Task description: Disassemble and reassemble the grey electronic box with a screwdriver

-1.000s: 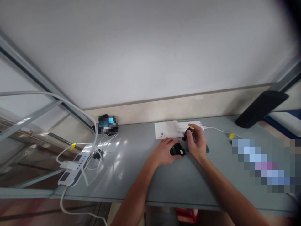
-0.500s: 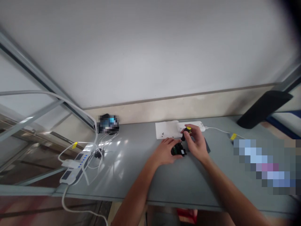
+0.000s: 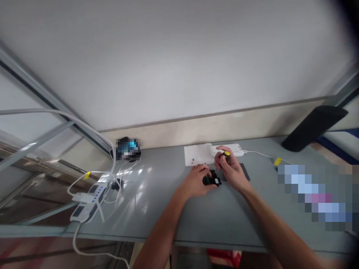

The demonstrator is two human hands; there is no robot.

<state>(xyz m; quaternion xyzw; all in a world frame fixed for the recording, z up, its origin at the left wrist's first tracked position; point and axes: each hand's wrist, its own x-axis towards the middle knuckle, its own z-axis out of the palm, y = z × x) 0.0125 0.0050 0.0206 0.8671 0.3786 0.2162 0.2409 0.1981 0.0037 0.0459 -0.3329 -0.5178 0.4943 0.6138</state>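
Note:
Near the middle of the grey table, my left hand (image 3: 198,181) grips a small black electronic device (image 3: 215,179) between thumb and fingers. A green circuit board shows in its open body, and a small white patch sits near one corner. My right hand (image 3: 231,168) is wrapped round a screwdriver (image 3: 226,154) with a black and yellow handle. Its shaft slants down to the device; the exact contact of the tip is too small to make out. Partly behind my right hand lies a flat dark grey panel (image 3: 245,172). Several tiny dark screws (image 3: 193,160) rest on a white sheet (image 3: 196,151).
A white power strip (image 3: 238,150) lies behind my right hand, its cable running right. Another power strip (image 3: 88,203) with tangled white cables is at the left. A black cylinder (image 3: 314,129) leans at the back right. Blurred-out items (image 3: 314,196) lie at the right.
My right hand has changed its hold on the screwdriver, the fingers now curled differently round the handle. My left hand stays on the device. The whole view has shifted slightly.

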